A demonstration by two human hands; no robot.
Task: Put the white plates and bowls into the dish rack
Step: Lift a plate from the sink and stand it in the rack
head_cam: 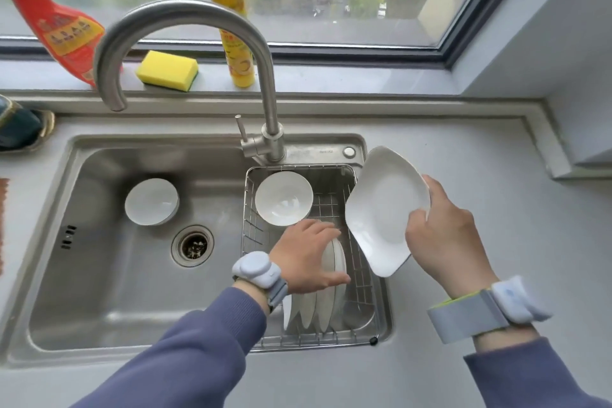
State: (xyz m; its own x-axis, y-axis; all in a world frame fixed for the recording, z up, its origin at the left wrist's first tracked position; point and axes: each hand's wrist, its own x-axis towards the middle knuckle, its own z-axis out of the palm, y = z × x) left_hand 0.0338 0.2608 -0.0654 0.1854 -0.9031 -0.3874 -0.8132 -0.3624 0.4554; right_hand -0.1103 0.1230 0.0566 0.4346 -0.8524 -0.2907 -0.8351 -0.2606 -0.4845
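Observation:
A wire dish rack sits in the right part of the steel sink. A white bowl rests at the rack's far end. Several white plates stand on edge in its near half. My left hand lies on top of these plates, fingers spread over their rims. My right hand grips a white plate by its right edge, tilted, above the rack's right side. Another white bowl sits on the sink floor at the left.
A curved steel faucet arches over the sink, whose drain lies beside the rack. On the windowsill stand a yellow sponge, a yellow bottle and a red bottle. Grey countertop lies to the right.

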